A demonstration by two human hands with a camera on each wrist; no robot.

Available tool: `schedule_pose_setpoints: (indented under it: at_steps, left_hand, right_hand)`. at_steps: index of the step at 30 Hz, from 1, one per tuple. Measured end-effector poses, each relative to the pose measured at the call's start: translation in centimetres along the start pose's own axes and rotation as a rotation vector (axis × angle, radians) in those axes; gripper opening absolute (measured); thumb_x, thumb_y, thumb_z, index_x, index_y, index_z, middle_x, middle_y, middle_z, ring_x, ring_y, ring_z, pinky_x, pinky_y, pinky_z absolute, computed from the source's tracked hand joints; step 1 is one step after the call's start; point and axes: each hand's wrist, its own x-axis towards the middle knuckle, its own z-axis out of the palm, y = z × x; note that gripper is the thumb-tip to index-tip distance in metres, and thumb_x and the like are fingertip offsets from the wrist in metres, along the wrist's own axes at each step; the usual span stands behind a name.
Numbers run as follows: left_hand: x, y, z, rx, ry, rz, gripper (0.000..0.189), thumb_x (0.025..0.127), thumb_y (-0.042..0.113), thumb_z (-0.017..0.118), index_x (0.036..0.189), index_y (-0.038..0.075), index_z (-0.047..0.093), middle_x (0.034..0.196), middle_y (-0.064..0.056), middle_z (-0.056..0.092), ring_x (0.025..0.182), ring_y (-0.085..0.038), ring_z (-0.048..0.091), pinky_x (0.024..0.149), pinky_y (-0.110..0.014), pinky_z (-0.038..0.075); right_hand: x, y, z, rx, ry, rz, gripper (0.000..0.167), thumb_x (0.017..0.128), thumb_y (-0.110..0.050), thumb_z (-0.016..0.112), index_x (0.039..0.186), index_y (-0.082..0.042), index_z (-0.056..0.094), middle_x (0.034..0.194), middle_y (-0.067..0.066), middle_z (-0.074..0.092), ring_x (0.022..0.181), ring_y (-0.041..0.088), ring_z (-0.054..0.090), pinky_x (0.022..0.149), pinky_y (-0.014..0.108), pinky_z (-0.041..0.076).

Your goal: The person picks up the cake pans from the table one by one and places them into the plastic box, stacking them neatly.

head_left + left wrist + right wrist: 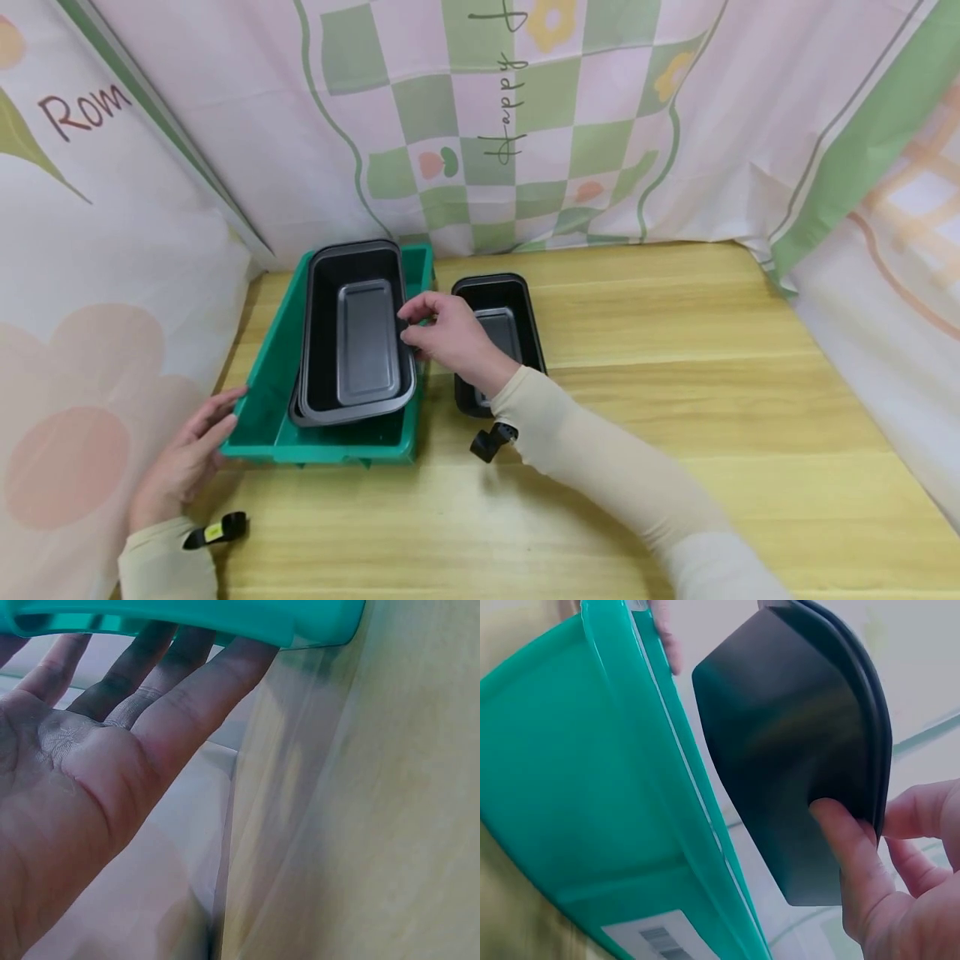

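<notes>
My right hand point(457, 340) pinches the right rim of a dark loaf pan point(367, 342) over the green bin point(262, 387). Under this pan, a second dark rim shows at its lower left. The right wrist view has the thumb against the outer wall of the pan point(780, 727) and other fingers at its rim, with the pan tilted above the bin's edge. At the bin's left side is my left hand point(187, 458). Its fingers point(184, 712) are extended, their tips at the underside of the bin's rim in the left wrist view.
Another dark loaf pan point(491, 292) sits on the wooden table point(675, 375) right of the bin, partly hidden by my right hand and wrist. Patterned curtains point(480, 125) hang along the back and both sides. A white label point(660, 936) is on the bin's outside.
</notes>
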Motion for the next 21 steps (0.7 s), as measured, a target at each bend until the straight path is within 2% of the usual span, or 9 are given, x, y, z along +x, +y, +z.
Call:
schedule_pose_setpoints:
  at_steps: [4,10,12,17,19,20,21]
  left_hand:
    - [0.0,-0.2,-0.1,-0.015,-0.011,0.014,0.044,0.107,0.006,0.034,0.150,0.016,0.038,0.140,0.012,0.037,0.088,-0.005,0.049,0.047,-0.028,0.033]
    - [0.0,-0.1,-0.1,-0.006,-0.010,0.004,0.044,0.108,0.007,0.035,0.150,0.016,0.037,0.140,0.011,0.035,0.092,-0.005,0.047,0.051,-0.022,0.038]
    - [-0.1,0.0,-0.1,0.001,-0.017,-0.006,0.044,0.108,0.008,0.034,0.151,0.016,0.036,0.141,0.011,0.034,0.099,-0.004,0.045,0.052,-0.022,0.040]
    - [0.0,0.1,0.0,0.012,-0.018,-0.010,0.044,0.108,0.008,0.035,0.151,0.016,0.036,0.141,0.010,0.034,0.092,-0.003,0.048,0.052,-0.021,0.041]
    - [0.0,0.1,0.0,0.011,-0.013,-0.002,0.043,0.108,0.008,0.035,0.150,0.016,0.037,0.140,0.010,0.035,0.089,-0.004,0.048,0.050,-0.021,0.039]
    - [0.0,0.1,0.0,0.011,-0.014,0.003,0.043,0.108,0.007,0.035,0.150,0.015,0.037,0.140,0.009,0.035,0.094,-0.005,0.047,0.049,-0.022,0.038]
    - [0.0,0.1,0.0,0.014,-0.009,0.005,0.043,0.108,0.007,0.035,0.150,0.016,0.038,0.140,0.010,0.035,0.089,-0.005,0.048,0.048,-0.022,0.036]
  right_hand:
    - [0.5,0.2,1.0,0.007,0.002,0.024,0.018,0.090,0.003,0.063,0.107,-0.003,0.064,0.102,0.011,0.057,0.074,0.024,0.060,0.064,0.037,0.057]
    - [1.2,0.7,2.4,-0.006,-0.003,0.057,0.018,0.090,0.003,0.063,0.109,0.000,0.063,0.100,0.010,0.056,0.074,0.026,0.062,0.064,0.037,0.058]
    - [1.4,0.9,2.8,-0.013,0.002,0.074,0.019,0.090,0.003,0.064,0.109,0.001,0.063,0.099,0.010,0.056,0.073,0.025,0.062,0.064,0.037,0.058]
    - [1.9,1.3,3.4,-0.007,0.016,0.097,0.020,0.090,0.004,0.064,0.109,0.003,0.063,0.097,0.011,0.055,0.068,0.025,0.063,0.061,0.034,0.057]
    - [2.1,1.4,3.6,-0.006,0.016,0.096,0.020,0.089,0.004,0.063,0.109,0.003,0.063,0.097,0.011,0.055,0.066,0.026,0.063,0.061,0.034,0.057]
    - [2.2,1.5,3.6,-0.009,0.016,0.094,0.020,0.090,0.004,0.063,0.109,0.003,0.063,0.097,0.011,0.055,0.066,0.026,0.064,0.061,0.034,0.057]
    - [2.3,1.6,3.7,-0.014,0.014,0.094,0.020,0.090,0.003,0.063,0.109,0.003,0.063,0.097,0.011,0.055,0.067,0.026,0.064,0.061,0.034,0.057]
